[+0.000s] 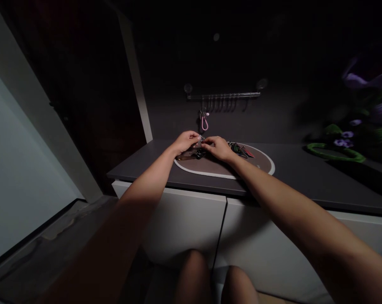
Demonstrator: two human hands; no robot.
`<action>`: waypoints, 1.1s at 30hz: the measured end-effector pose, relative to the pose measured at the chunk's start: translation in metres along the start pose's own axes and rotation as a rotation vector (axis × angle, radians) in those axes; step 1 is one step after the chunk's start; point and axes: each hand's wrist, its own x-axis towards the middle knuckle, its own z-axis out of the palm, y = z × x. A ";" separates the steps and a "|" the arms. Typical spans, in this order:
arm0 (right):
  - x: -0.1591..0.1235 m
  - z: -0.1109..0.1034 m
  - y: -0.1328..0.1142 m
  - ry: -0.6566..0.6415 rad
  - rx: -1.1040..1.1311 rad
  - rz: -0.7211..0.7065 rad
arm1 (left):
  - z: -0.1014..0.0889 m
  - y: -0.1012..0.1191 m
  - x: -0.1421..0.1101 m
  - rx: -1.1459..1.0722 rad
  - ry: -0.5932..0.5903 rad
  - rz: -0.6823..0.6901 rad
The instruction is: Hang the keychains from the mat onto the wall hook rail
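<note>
Above an oval brown mat with a pale rim (206, 173), my two hands meet at a small shiny, partly clear piece (201, 138), perhaps a key ring or a hook; its kind is hard to make out. My left hand (187, 141) pinches it from the left. Close beside it, the fingers of my right hand (216, 147) are bent together, and what they grip is mostly hidden. Beneath the hands lies a dark bunch that looks like keys (199, 154), with a brown strap (185, 158) to its left. Dark and red small items (241, 150) lie right of my right hand.
On the wall a clear rail (224, 96) carries several hooks. A pink loop strap (204, 122) hangs below its left end. Purple flowers (344, 141) and a green ring (334, 153) stand on the dark counter (292, 177) at right. White cabinet doors (191, 223) are below.
</note>
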 end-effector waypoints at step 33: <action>0.004 0.005 0.013 0.110 0.546 0.108 | 0.000 -0.001 0.000 0.065 0.018 0.110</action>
